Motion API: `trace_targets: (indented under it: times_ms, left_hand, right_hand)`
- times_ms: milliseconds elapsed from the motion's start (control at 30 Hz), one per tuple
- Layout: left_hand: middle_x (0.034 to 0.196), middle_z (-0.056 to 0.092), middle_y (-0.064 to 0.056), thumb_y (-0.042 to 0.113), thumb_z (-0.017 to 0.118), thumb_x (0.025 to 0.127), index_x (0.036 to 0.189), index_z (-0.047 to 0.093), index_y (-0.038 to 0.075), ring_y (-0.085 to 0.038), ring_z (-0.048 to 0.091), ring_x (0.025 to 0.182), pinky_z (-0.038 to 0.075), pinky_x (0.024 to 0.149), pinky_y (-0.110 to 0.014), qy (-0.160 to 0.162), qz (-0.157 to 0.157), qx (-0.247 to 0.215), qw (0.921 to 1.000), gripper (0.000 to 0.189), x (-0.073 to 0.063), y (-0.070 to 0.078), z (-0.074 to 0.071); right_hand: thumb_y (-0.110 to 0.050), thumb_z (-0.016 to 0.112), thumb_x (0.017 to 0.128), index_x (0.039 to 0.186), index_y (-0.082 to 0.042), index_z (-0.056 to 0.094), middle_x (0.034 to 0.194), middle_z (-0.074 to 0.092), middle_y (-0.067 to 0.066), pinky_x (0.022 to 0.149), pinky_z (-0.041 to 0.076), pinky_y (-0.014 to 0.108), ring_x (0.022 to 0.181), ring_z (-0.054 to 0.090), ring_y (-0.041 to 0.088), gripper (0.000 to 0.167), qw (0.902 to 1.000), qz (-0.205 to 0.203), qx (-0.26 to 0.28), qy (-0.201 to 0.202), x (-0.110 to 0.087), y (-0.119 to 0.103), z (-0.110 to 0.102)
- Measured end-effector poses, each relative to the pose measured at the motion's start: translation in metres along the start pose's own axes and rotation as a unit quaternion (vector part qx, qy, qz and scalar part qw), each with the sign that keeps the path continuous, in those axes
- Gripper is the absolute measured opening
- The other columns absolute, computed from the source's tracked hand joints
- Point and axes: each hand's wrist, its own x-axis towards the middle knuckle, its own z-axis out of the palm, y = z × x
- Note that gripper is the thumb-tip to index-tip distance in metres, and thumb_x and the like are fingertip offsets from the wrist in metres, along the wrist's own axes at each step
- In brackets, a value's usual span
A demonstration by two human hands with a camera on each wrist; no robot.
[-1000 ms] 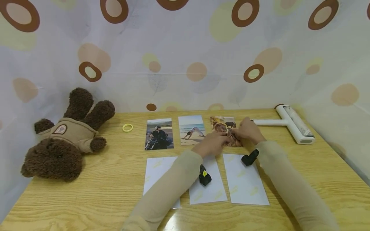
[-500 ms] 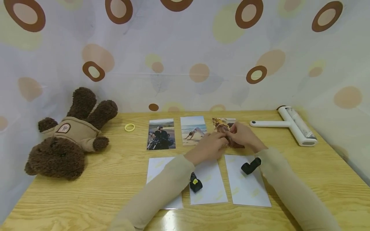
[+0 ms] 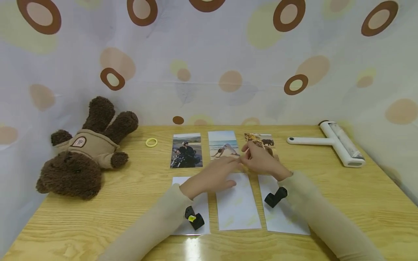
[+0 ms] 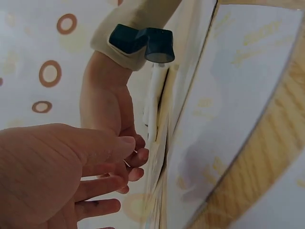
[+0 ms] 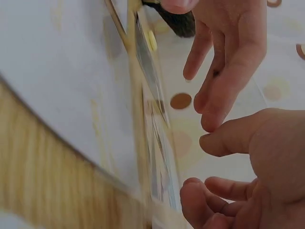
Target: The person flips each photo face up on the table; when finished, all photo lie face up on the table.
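Note:
My left hand (image 3: 215, 175) hovers over the top of the middle white sheet (image 3: 238, 206), its fingers fairly straight. Fingertips of both hands meet or nearly meet, just below the beach photo (image 3: 223, 139). My right hand (image 3: 262, 161) has loosely curled fingers and partly covers the photo of animals (image 3: 267, 139). In the right wrist view, nothing shows between the right hand's (image 5: 276, 162) thumb and fingers, and the left hand (image 5: 233, 52) points down towards it. A photo of a motorcycle rider (image 3: 186, 154) lies leftmost in the upper row.
White sheets with faint yellow marks lie left (image 3: 200, 217) and right (image 3: 287, 219) of the middle one. A brown teddy bear (image 3: 93, 148) and yellow ring (image 3: 151, 142) lie on the left of the wooden table (image 3: 130, 203). A white T-shaped squeegee-like tool (image 3: 339, 143) lies right.
Both hands have drawn back left and towards me from the animal photo, uncovering more of it. The left hand's fingers have straightened. The middle sheet shows more fully.

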Motion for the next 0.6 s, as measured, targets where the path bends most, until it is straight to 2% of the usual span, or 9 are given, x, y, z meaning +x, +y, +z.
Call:
trace_targets:
  times_ms: [100, 200, 333, 467, 600]
  left_hand:
    - [0.147, 0.045, -0.006, 0.019, 0.067, 0.091, 0.139, 0.05, 0.011, -0.023, 0.038, 0.138, 0.032, 0.113, -0.04, 0.007, -0.008, -0.035, 0.9993, 0.052, -0.019, -0.007, 0.0]
    - [0.145, 0.047, -0.008, 0.018, 0.068, 0.09, 0.137, 0.05, 0.009, -0.025, 0.039, 0.137, 0.031, 0.114, -0.04, 0.012, -0.021, -0.059, 0.998, 0.052, -0.04, -0.014, 0.001]
    - [0.142, 0.049, -0.011, 0.019, 0.069, 0.088, 0.133, 0.052, 0.005, -0.029, 0.04, 0.136, 0.032, 0.112, -0.045, 0.016, -0.039, -0.076, 0.9962, 0.05, -0.066, -0.022, 0.005]
    - [0.145, 0.044, -0.014, 0.02, 0.07, 0.088, 0.131, 0.053, 0.005, -0.032, 0.035, 0.139, 0.03, 0.112, -0.054, 0.02, -0.057, -0.097, 0.9935, 0.048, -0.09, -0.028, 0.003]
    - [0.141, 0.045, -0.013, 0.02, 0.073, 0.085, 0.128, 0.054, 0.006, -0.031, 0.038, 0.134, 0.032, 0.11, -0.053, 0.016, -0.096, -0.109, 0.9892, 0.049, -0.109, -0.032, -0.003]
  right_hand:
    - [-0.01, 0.06, 0.094, 0.112, 0.006, 0.05, 0.078, 0.058, 0.008, 0.055, 0.044, 0.026, 0.059, 0.05, 0.012, 0.026, 0.998, -0.062, -0.015, -0.002, 0.004, -0.008, 0.011]
    - [-0.009, 0.061, 0.092, 0.107, 0.005, 0.054, 0.076, 0.06, 0.006, 0.054, 0.045, 0.024, 0.06, 0.051, 0.008, 0.021, 0.9907, -0.132, -0.035, -0.004, 0.01, -0.017, 0.023]
    - [-0.01, 0.063, 0.09, 0.104, 0.003, 0.058, 0.084, 0.062, 0.007, 0.061, 0.048, 0.024, 0.066, 0.054, 0.009, 0.02, 0.9811, -0.183, -0.059, -0.02, 0.015, -0.032, 0.036]
    - [-0.016, 0.068, 0.088, 0.109, 0.003, 0.06, 0.096, 0.062, 0.012, 0.072, 0.05, 0.029, 0.079, 0.057, 0.016, 0.029, 0.9741, -0.206, -0.084, -0.043, 0.017, -0.045, 0.046]
    - [-0.026, 0.072, 0.086, 0.12, 0.003, 0.057, 0.105, 0.057, 0.014, 0.077, 0.047, 0.031, 0.088, 0.053, 0.019, 0.047, 0.973, -0.195, -0.094, -0.079, 0.018, -0.057, 0.055]
